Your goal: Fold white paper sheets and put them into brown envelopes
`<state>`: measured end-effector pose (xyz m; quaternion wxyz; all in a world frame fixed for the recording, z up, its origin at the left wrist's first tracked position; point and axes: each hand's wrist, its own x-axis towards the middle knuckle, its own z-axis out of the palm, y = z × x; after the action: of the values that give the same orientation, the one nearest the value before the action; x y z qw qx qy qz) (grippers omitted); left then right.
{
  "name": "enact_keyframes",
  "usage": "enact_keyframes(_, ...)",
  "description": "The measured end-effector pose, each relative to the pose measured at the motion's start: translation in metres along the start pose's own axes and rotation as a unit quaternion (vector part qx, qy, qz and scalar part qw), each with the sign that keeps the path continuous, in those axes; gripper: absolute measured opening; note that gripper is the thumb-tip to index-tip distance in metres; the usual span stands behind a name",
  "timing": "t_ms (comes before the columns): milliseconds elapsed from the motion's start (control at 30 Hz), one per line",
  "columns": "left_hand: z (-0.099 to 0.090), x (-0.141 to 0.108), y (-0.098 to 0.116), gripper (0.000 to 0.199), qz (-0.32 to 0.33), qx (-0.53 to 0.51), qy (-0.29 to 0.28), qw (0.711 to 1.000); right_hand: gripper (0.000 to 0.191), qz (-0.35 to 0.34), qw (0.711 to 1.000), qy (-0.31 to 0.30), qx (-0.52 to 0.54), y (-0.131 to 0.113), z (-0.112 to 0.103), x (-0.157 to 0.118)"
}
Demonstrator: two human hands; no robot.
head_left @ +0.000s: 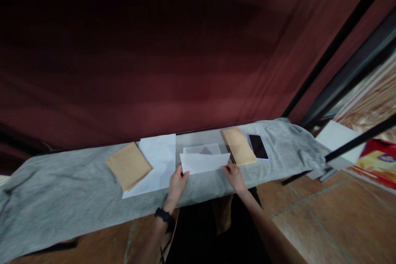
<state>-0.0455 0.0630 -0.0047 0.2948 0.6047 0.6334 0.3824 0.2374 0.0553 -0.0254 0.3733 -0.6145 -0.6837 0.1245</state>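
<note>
Between my two hands is a folded sheet of white paper [204,164], raised slightly above the cloth. My left hand [178,182] pinches its lower left corner, and a dark band circles that wrist. At the right end, my right hand [233,175] grips the sheet's lower corner. Just behind the sheet lies a paler, translucent-looking piece [202,149], partly covered by it. A stack of brown envelopes [239,146] rests close to my right hand. Left of my left hand, more brown envelopes [129,166] lie over white sheets [162,161].
A grey cloth [77,189] covers the long narrow surface. A dark-screened phone [258,147] lies right of the envelope stack. Behind stands a dark red panel [185,70]. Black metal bars [331,55] and a red and yellow package [379,163] are at the right.
</note>
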Motion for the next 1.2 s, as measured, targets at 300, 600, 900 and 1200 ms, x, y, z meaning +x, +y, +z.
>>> enact_keyframes(300,0.001,-0.008,0.015,0.061,-0.020,0.030,0.033,0.999,0.030,0.019,0.990,0.037,-0.133,-0.006,0.018,0.000)
enact_keyframes(600,0.008,-0.006,0.014,0.066,-0.006,0.057,0.041,0.997,0.046,0.021,0.982,0.016,-0.189,-0.016,0.021,-0.003)
enact_keyframes(900,0.013,-0.015,0.023,0.061,0.066,0.226,0.075,0.969,0.040,0.030,0.976,-0.005,-0.215,-0.032,0.007,-0.006)
enact_keyframes(1200,0.074,0.005,0.041,0.057,0.173,0.363,-0.060,0.914,0.046,-0.037,0.998,-0.036,0.027,-0.074,0.064,0.027)
